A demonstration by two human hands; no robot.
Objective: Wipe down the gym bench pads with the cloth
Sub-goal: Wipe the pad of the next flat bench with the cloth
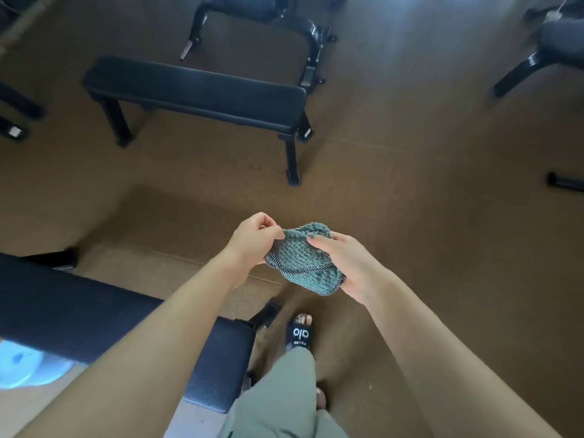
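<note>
A teal waffle-textured cloth (301, 259) with a dark stitched edge is bunched up in the air between both hands, above the brown floor. My left hand (252, 238) pinches its upper left corner. My right hand (344, 263) grips it from the right side, thumb across the top. A flat black bench (196, 90) stands ahead, crosswise, well beyond the hands. A second black bench pad (79, 308) lies at the lower left, under my left forearm.
Black frames of more gym equipment stand at the back (278, 17), far right (543, 49) and far left (15, 105). My foot in a black slide sandal (300, 335) and a green trouser leg are below the hands. Brown floor lies between the benches.
</note>
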